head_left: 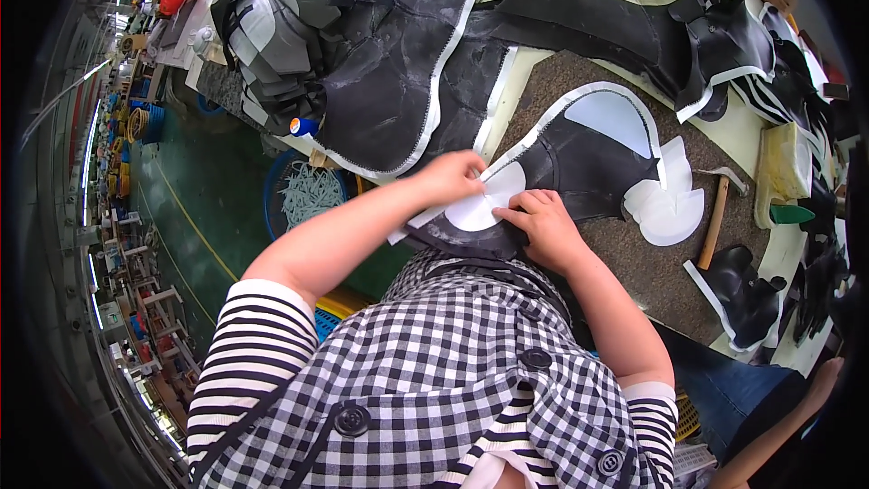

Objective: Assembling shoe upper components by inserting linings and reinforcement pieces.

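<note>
A black leather-like piece (584, 158) with a white strip along its curved edge lies before me, partly on my lap. It carries a pale blue patch (615, 122). On its near end sits a thin white rounded piece (472, 214). My left hand (450, 178) is closed in a pinch at that piece's upper edge; what its fingertips hold is hidden. The fingers and thumb of my right hand (546, 225) are bent and press the white piece from its right side. Several similar white pieces (672, 208) lie fanned out to the right.
A wooden-handled hammer (717, 217) lies on the brown work board (656, 276). Black panels (385, 81) are heaped at the far left, with a blue spool (305, 127) on their edge. More black parts (738, 294) lie right. A basket of pale strips (310, 195) stands below left.
</note>
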Action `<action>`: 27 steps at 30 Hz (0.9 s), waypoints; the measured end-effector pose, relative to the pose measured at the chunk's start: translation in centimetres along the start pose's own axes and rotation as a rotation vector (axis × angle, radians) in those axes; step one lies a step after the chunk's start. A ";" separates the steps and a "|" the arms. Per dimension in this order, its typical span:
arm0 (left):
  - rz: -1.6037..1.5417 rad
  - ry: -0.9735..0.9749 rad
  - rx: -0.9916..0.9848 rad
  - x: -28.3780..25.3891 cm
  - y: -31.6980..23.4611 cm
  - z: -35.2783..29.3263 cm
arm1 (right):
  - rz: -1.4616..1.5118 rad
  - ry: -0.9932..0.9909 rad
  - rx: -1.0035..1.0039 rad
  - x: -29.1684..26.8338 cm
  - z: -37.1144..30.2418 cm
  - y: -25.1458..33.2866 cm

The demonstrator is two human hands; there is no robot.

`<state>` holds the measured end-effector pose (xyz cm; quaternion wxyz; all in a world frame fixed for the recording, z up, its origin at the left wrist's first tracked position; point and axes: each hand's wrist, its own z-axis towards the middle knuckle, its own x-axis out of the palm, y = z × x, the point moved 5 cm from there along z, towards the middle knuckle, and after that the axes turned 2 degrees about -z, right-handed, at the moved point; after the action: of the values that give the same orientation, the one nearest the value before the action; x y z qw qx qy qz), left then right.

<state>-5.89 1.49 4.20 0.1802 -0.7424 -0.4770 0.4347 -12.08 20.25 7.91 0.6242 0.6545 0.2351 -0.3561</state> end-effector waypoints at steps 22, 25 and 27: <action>-0.178 -1.155 -0.165 -35.8 -2.7 14.8 | 0.292 -0.903 0.100 -19.6 -1.5 10.0; -0.164 -1.138 -0.532 -38.3 -1.2 18.9 | 0.296 -0.871 0.136 -20.0 -1.8 10.0; -0.197 -1.217 -0.547 -39.6 -0.2 18.0 | 0.305 -0.848 0.121 -20.7 -0.5 10.7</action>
<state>-27.30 -35.30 13.01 -0.2764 -0.3370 -0.6518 0.6207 -17.09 22.44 30.61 0.6711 0.5135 -0.1615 -0.5097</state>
